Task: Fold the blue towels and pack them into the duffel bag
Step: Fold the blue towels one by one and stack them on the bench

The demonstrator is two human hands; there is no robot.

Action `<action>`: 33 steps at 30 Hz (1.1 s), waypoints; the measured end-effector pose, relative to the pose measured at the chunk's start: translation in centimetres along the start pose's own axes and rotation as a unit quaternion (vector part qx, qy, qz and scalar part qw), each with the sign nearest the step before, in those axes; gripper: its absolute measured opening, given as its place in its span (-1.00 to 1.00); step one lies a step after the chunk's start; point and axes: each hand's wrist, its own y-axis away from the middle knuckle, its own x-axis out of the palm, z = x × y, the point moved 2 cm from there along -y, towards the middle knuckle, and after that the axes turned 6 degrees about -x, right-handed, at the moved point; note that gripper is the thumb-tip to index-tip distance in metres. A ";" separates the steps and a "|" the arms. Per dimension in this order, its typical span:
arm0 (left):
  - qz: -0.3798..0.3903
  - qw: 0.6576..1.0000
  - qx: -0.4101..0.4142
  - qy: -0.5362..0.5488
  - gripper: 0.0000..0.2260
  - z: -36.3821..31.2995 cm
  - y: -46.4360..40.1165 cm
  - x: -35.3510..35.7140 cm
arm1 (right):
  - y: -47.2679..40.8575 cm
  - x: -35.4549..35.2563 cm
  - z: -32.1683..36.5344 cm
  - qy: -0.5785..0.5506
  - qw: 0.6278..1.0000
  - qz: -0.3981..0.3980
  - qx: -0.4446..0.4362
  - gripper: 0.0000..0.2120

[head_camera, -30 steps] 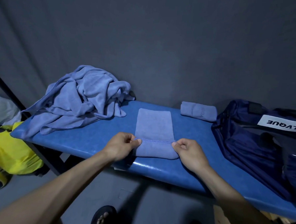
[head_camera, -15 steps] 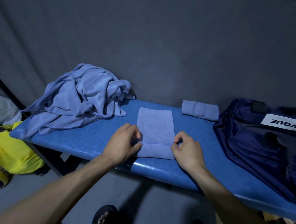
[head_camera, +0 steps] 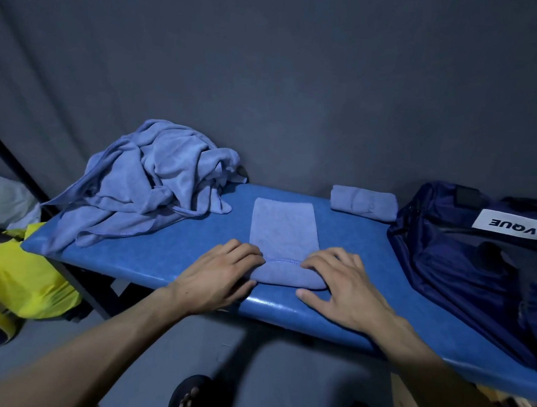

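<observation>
Towel (head_camera: pixel 282 235) btwn both hands (head_camera: pixel 283 277).

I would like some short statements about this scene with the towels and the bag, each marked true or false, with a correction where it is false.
1. Both hands rest with straight fingers on the near end of the folded towel. True: the left hand and the right hand lie at its two sides.
2. The rolled towel is inside the duffel bag. False: it lies on the blue table, beside the bag.
3. A heap of unfolded towels lies at the table's left end. True.
4. The duffel bag is yellow. False: it is dark blue with a white label; the yellow bag sits below the table's left end.
</observation>
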 end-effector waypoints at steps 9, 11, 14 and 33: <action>-0.031 0.993 -0.063 0.094 -0.80 -1.1 -0.3 -0.4 | 0.6 0.7 0.9 -0.015 0.997 -0.063 0.033 -0.63; -0.028 0.986 -0.076 0.145 -0.80 -1.2 -0.2 -0.8 | 0.9 0.8 0.8 -0.029 0.996 -0.075 0.038 -0.64; 0.006 0.990 -0.043 0.135 -0.72 -1.7 0.2 -0.9 | 1.0 0.5 0.5 -0.066 0.992 -0.090 0.058 -0.72; 0.013 0.837 -0.344 0.426 -0.35 -0.7 -0.6 0.6 | -0.7 -0.6 0.2 -0.258 0.925 -0.072 0.269 -0.55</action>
